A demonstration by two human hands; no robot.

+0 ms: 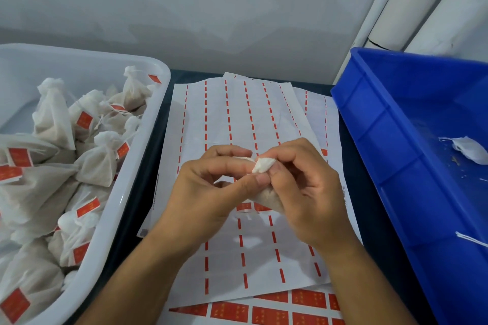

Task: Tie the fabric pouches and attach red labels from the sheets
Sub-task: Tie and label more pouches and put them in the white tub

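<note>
Both hands are meeting over the middle of the worktop, and the fabric pouch (264, 199) is sitting between them: the right hand (303, 192) is curling round its filled body, while its gathered white neck (264, 165) is sticking up toward 12 o'clock, pinched between that hand's fingertips and the left hand (206, 187), whose thumb is reaching across from 9 o'clock. The pouch's long axis is running roughly from 6 to 12 o'clock, tilted a little left at the top, so the tying, I judge, is turning on the left hand working the neck while the right is steadying the body; the cord itself is too small to make out. Under the hands the used label sheets (237, 119) are lying mostly stripped, with full red labels (269, 315) waiting at 6 o'clock, nearest the wrists. At 9 o'clock the white tub (126, 192) is holding finished, labelled pouches; at 3 o'clock the blue bin (383, 126) is holding one loose pouch (468, 149).
</note>
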